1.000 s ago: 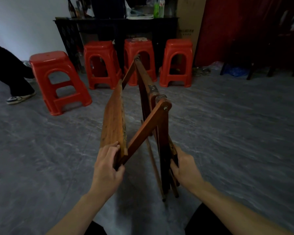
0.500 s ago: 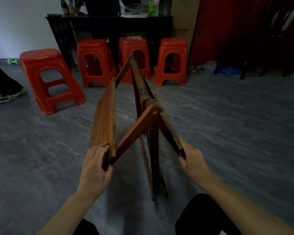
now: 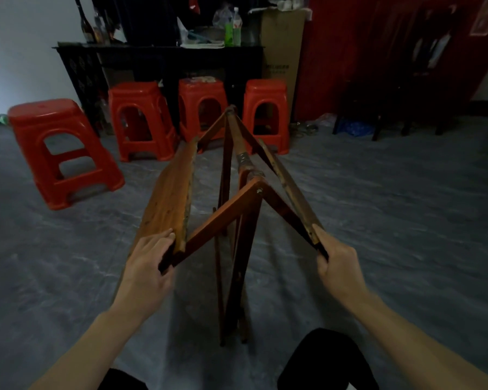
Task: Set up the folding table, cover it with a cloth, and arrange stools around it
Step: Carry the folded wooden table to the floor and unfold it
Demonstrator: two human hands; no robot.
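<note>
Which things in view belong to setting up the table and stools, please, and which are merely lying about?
For the job: folding table, gripped by left hand and right hand; red stools, one at the left, three in a row behind. No cloth shows.

Lying about: green bottles and dark bottle on the sideboard; cardboard box; blue bag on the floor.
</note>
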